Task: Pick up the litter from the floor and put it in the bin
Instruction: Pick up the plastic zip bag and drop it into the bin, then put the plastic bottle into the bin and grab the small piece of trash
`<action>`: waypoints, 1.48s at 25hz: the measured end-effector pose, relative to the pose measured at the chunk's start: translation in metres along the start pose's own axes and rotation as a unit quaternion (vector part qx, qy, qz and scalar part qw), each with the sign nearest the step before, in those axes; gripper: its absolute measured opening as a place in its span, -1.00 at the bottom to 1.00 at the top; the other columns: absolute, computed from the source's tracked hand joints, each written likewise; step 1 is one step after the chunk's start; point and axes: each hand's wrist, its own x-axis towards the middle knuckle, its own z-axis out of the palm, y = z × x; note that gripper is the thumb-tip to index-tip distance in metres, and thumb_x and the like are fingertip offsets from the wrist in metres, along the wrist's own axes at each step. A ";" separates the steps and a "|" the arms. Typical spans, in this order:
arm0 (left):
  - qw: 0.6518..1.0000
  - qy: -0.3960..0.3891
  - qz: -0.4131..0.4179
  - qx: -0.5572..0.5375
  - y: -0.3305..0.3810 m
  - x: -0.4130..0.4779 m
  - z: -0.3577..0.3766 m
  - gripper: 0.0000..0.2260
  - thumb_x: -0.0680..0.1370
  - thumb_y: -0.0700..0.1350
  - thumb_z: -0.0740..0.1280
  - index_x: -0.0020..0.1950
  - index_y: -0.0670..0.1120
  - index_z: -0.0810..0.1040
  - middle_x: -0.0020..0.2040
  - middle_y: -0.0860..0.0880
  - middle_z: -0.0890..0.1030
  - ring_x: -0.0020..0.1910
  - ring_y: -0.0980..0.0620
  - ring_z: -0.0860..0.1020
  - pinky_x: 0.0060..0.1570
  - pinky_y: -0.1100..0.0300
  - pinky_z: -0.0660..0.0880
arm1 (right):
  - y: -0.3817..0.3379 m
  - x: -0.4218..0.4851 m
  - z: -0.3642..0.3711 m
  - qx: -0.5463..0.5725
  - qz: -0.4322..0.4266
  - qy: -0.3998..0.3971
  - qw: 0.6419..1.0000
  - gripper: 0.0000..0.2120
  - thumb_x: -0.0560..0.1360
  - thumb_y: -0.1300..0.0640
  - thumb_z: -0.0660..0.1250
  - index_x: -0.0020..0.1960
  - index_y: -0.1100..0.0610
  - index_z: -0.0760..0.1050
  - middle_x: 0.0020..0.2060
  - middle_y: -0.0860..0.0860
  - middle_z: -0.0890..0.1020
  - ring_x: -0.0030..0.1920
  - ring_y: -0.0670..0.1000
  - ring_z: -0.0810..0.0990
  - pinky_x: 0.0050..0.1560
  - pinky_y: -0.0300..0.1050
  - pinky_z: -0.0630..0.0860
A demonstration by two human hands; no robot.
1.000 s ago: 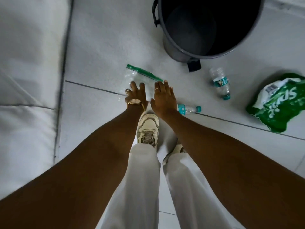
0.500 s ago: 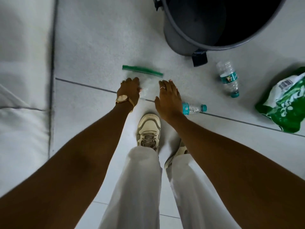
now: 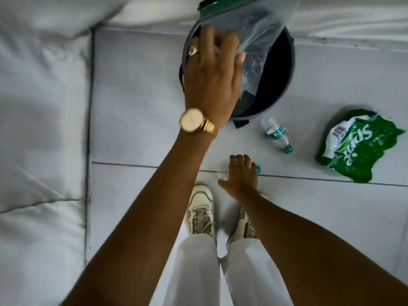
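My left hand (image 3: 213, 78) is raised over the dark grey bin (image 3: 289, 69) and grips a clear plastic bag with a green strip (image 3: 256, 25), which hangs above the bin's mouth. My right hand (image 3: 240, 176) is low on the floor, closed around a small clear bottle with a teal cap (image 3: 258, 169); most of that bottle is hidden under the fingers. A second small bottle with a teal label (image 3: 276, 134) lies on the tiles right of the bin's base. A crumpled green Sprite wrapper (image 3: 357, 149) lies further right.
White cushioned upholstery (image 3: 42, 129) runs along the left side and behind the bin. My two pale shoes (image 3: 201, 213) stand on the grey floor tiles just below the right hand. A black pedal (image 3: 240, 123) juts from the bin's base.
My left hand has lifted the clear bag off the floor and carried it up over the bin. My right hand has shifted right and closed on the small bottle.
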 end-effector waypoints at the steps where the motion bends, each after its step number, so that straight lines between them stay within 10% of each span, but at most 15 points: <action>1: 0.994 -0.098 0.003 0.038 -0.008 0.009 0.024 -0.80 0.57 -0.14 0.28 0.10 -0.22 0.56 0.14 -0.30 0.55 0.05 -0.22 0.57 -0.11 0.21 0.53 | 0.010 0.004 0.004 -0.045 -0.006 -0.027 0.999 -0.11 0.39 -0.14 0.43 0.51 0.17 0.06 0.47 0.18 0.27 0.49 0.22 0.18 0.48 0.21 0.21; 4: 0.889 -0.434 -0.058 0.136 -0.031 0.015 0.089 -0.59 0.62 -0.05 0.22 0.42 -0.18 0.31 0.40 -0.29 0.35 0.32 -0.30 0.42 0.22 -0.09 0.45 | 0.039 0.025 0.019 -0.177 -0.035 -0.084 0.980 0.04 0.36 -0.09 0.48 0.55 0.17 -0.12 0.54 0.22 0.06 0.54 0.26 0.02 0.52 0.28 0.06; 6: 0.838 -0.518 -0.113 0.128 -0.039 0.011 0.109 -0.38 0.58 0.07 0.28 0.52 -0.19 0.15 0.46 -0.30 0.28 0.40 -0.33 0.34 0.32 -0.11 0.36 | 0.052 0.039 0.028 -0.239 -0.065 -0.087 0.965 -0.04 0.37 -0.06 0.48 0.54 0.18 0.00 0.51 0.22 0.11 0.52 0.26 0.07 0.50 0.29 0.10; 10: 0.890 -0.438 -0.090 0.084 -0.033 -0.004 0.111 -0.48 0.57 0.08 0.28 0.44 -0.14 0.28 0.39 -0.27 0.37 0.34 -0.32 0.40 0.25 -0.10 0.44 | 0.065 0.049 0.046 -0.248 -0.114 -0.061 0.960 -0.27 0.41 0.05 0.46 0.46 0.19 0.21 0.42 0.17 0.31 0.44 0.22 0.26 0.44 0.19 0.23; 14: 0.938 -0.331 -0.099 -0.015 -0.019 -0.035 0.060 -0.68 0.57 -0.03 0.29 0.28 -0.14 0.45 0.27 -0.21 0.51 0.24 -0.22 0.49 0.09 -0.03 0.55 | 0.072 0.018 0.030 0.022 -0.025 0.015 0.999 -0.36 0.45 0.02 0.42 0.42 0.17 0.25 0.31 0.13 0.48 0.33 0.15 0.41 0.37 0.10 0.36; 17: 0.925 -0.353 -0.113 -0.081 0.007 -0.046 0.016 -0.66 0.52 -0.11 0.34 0.28 -0.11 0.47 0.21 -0.16 0.56 0.21 -0.15 0.51 0.09 -0.10 0.56 | 0.079 -0.026 -0.017 0.214 -0.049 0.152 0.964 -0.43 0.44 0.04 0.45 0.36 0.17 0.36 0.26 0.14 0.54 0.27 0.13 0.49 0.28 0.06 0.45; 21: 0.842 -0.539 0.005 -0.025 0.055 -0.024 -0.037 -0.36 0.35 0.15 0.42 0.39 0.04 0.36 0.28 -0.03 0.52 0.23 -0.06 0.50 0.22 -0.10 0.49 | 0.077 -0.067 -0.109 0.189 -0.079 0.382 0.901 -0.50 0.41 0.05 0.44 0.28 0.18 0.43 0.17 0.18 0.59 0.21 0.18 0.50 0.19 0.10 0.47; 26: 0.940 -0.334 -0.028 0.063 0.031 0.018 -0.032 -0.46 0.46 -0.03 0.46 0.37 -0.07 0.36 0.30 -0.13 0.52 0.23 -0.18 0.53 0.10 -0.07 0.56 | 0.073 -0.026 -0.172 0.244 -0.035 0.506 0.827 -0.38 0.41 -0.03 0.43 0.39 0.17 0.37 0.32 0.17 0.49 0.33 0.14 0.39 0.34 0.05 0.37; 28: 0.930 -0.339 -0.127 0.060 0.001 0.025 0.000 -0.45 0.47 -0.02 0.45 0.37 -0.11 0.32 0.31 -0.17 0.51 0.24 -0.22 0.53 0.13 -0.10 0.56 | 0.083 0.009 -0.147 0.350 0.079 0.453 0.816 -0.29 0.38 -0.02 0.48 0.43 0.14 0.30 0.36 0.13 0.42 0.36 0.13 0.36 0.38 0.08 0.36; 33: 0.853 -0.476 -0.155 0.149 -0.039 0.010 0.090 -0.29 0.50 0.03 0.41 0.50 -0.16 0.13 0.42 -0.30 0.34 0.37 -0.34 0.37 0.31 -0.17 0.38 | 0.114 0.081 -0.034 0.190 0.161 0.050 0.967 -0.10 0.35 0.06 0.55 0.50 0.18 0.10 0.44 0.21 0.27 0.44 0.26 0.23 0.44 0.19 0.26; 37: 0.843 -0.491 -0.094 0.200 -0.042 0.006 0.109 -0.32 0.54 0.00 0.35 0.52 -0.18 0.09 0.47 -0.31 0.26 0.42 -0.35 0.28 0.36 -0.17 0.30 | 0.124 0.103 0.000 0.077 0.170 0.083 0.979 -0.29 0.45 0.19 0.42 0.48 0.21 0.14 0.40 0.25 0.34 0.37 0.28 0.34 0.33 0.19 0.36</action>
